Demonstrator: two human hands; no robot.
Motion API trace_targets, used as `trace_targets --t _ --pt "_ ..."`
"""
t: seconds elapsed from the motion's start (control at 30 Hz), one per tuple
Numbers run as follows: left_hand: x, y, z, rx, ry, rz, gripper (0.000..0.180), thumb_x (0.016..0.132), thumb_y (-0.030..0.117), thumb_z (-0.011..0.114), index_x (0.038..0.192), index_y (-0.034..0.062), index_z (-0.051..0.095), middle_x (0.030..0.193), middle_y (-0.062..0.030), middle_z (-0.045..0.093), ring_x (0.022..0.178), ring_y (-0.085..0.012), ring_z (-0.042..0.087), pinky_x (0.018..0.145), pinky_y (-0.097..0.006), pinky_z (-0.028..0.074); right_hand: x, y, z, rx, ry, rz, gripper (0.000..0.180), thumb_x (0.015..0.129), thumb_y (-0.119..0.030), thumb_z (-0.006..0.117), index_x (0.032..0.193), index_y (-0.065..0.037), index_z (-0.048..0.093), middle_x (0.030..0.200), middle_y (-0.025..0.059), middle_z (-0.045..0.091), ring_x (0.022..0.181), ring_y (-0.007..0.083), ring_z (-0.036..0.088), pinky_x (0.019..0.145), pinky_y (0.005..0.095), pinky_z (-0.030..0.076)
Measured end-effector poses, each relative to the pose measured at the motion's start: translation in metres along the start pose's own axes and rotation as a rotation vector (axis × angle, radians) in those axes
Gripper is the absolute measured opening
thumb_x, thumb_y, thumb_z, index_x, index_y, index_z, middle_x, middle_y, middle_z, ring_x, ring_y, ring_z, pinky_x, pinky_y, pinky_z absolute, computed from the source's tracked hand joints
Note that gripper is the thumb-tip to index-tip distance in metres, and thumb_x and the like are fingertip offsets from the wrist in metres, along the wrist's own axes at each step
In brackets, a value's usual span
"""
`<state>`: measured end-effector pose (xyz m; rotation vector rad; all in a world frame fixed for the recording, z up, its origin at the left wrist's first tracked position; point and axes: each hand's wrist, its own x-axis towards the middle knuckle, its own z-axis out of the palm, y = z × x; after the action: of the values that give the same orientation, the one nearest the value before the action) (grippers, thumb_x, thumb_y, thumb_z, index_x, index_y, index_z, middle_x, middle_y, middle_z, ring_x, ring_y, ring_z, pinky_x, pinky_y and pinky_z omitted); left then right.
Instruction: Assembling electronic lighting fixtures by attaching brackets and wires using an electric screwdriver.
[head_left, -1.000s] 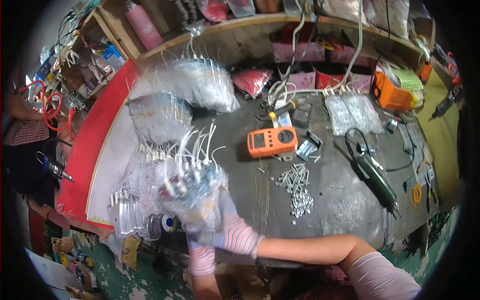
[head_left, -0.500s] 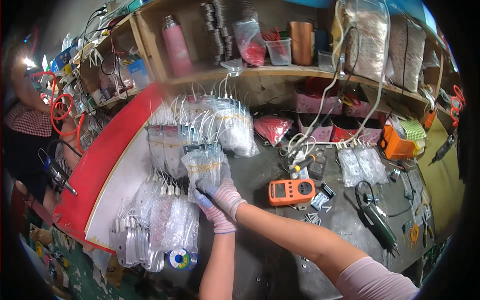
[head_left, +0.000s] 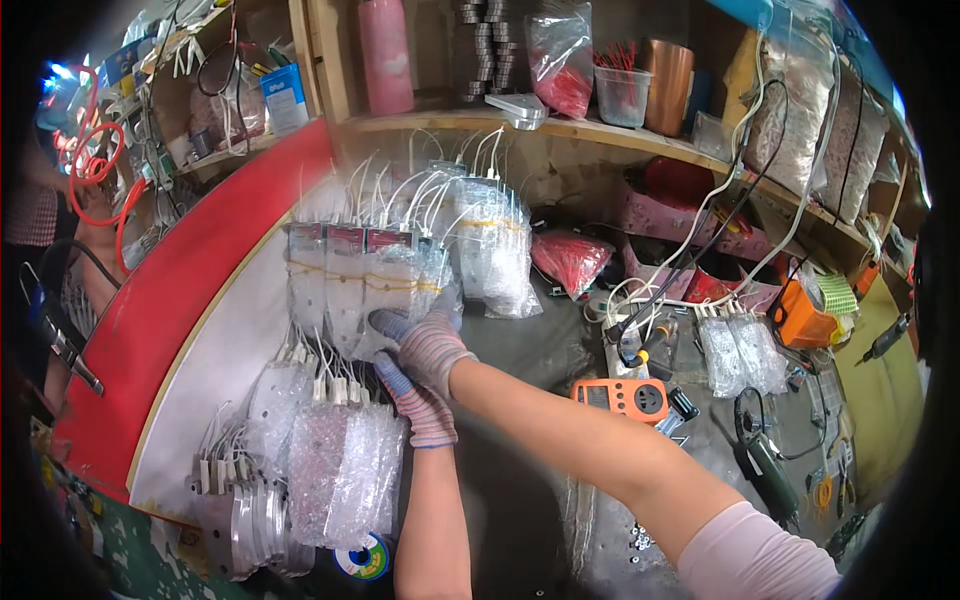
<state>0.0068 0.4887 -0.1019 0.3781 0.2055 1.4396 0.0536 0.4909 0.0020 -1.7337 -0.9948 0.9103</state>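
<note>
Both my hands wear striped knit gloves. A bubble-wrapped bundle (head_left: 400,283) with a yellow rubber band and white wires at its top stands in a row with similar bundles. My right hand (head_left: 432,350) closes over its lower end, fingers pointing left. Just below, my left hand (head_left: 418,402) is closed against the same end; its fingertips are partly hidden. Left of my hands lie bubble-wrapped pieces (head_left: 345,465) with white connectors. Beside them stand bare grey metal plates (head_left: 255,530), also with wired connectors. A solder spool (head_left: 362,557) lies at their foot.
A red-edged white board (head_left: 220,350) slopes along the left. An orange meter (head_left: 622,398), a dark-green handheld tool (head_left: 768,475), loose screws and more wrapped pieces (head_left: 740,350) lie on the right. Pink bins (head_left: 655,215) and a loaded wooden shelf (head_left: 440,122) stand behind. Someone stands at far left.
My hands have moved the banded bundle from in front of the row to up against the other bundles. The view has shifted, and the meter is now partly behind my right forearm.
</note>
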Motion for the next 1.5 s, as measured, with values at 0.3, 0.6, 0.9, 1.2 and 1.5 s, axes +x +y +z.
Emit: trace_targets --t 0.3,0.6,0.9,1.2,1.5 --pt "-0.022 0.000 0.042 0.087 0.070 0.033 0.071 0.096 0.057 0.044 0.146 0.0075 0.035 0.144 -0.0113 0.043 0.128 -0.0268 0.044 0.112 -0.041 0.032 0.016 0.036 0.010 -0.191 0.102 -0.141 0.044 0.090 -0.021 0.064 0.133 -0.024 0.053 0.131 0.0134 0.057 0.120 0.0316 0.052 0.099 0.0354 0.043" --pt "-0.004 -0.017 0.011 0.237 0.051 0.102 0.059 0.100 0.050 0.041 0.142 0.0081 0.037 0.140 -0.0089 0.046 0.123 -0.0205 0.046 0.109 -0.033 0.034 -0.057 -0.065 -0.057 0.097 0.117 -0.293 0.113 0.076 -0.045 0.074 0.152 0.002 0.004 0.148 0.0314 0.027 0.139 0.0445 0.027 0.115 0.0415 0.028" --pt "-0.021 -0.011 0.047 0.193 0.028 0.185 0.054 0.102 0.041 0.039 0.144 0.0057 0.038 0.145 -0.0117 0.042 0.127 -0.0227 0.048 0.110 -0.037 0.037 -0.069 -0.074 -0.055 -0.210 0.127 -0.212 0.102 0.084 -0.042 0.065 0.152 0.001 0.003 0.152 0.0323 0.020 0.140 0.0462 0.026 0.115 0.0423 0.029" --pt "-0.026 -0.012 0.040 0.498 0.275 0.399 0.063 0.096 0.049 0.048 0.136 -0.0005 0.045 0.136 -0.0158 0.046 0.120 -0.0253 0.048 0.106 -0.041 0.038 -0.233 -0.015 -0.129 -0.262 -0.171 -0.765 0.084 0.085 -0.032 0.065 0.150 -0.003 0.020 0.149 0.0315 0.027 0.137 0.0468 0.030 0.113 0.0452 0.031" --pt "-0.031 -0.001 0.052 0.490 0.237 0.349 0.077 0.094 0.053 0.050 0.146 -0.0022 0.035 0.148 -0.0142 0.041 0.132 -0.0265 0.041 0.115 -0.039 0.028 -0.475 0.133 -0.286 -0.137 0.300 -0.033 0.028 0.088 -0.009 0.064 0.114 -0.001 0.063 0.110 0.0142 0.065 0.099 0.0288 0.063 0.095 0.0392 0.047"
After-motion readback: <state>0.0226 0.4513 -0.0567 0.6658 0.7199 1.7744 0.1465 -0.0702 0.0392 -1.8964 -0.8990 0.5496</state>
